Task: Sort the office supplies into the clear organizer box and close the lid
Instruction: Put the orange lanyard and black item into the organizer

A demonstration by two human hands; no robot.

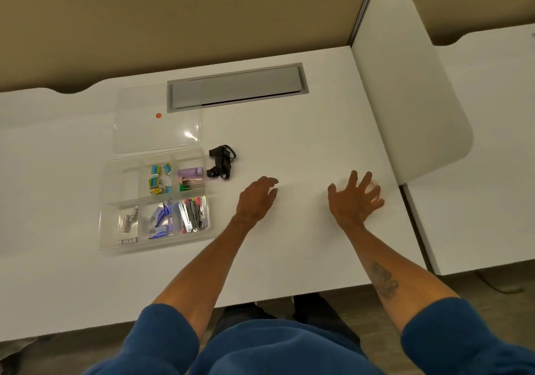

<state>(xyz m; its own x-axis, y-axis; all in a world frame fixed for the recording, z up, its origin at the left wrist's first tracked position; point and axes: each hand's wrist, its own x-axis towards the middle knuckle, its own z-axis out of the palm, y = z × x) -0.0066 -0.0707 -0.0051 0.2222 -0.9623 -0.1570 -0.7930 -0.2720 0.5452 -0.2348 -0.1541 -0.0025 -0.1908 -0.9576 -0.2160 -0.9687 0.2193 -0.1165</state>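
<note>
Head view: clear object (373, 190) behind right hand (354, 199)

A white desk (289, 244) carries a clear organizer box (110, 201). Touching the box's far edge lies its clear lid (136, 131), flat. Just right of the box sits a black strap bundle (221, 162); well right of it, a small clear round object (373, 190), partly hidden.

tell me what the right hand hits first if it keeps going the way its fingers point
Probably the small clear object right under the right hand's fingertips; what it is I cannot tell. Past that, the white side panel, though depth is unclear.
</note>
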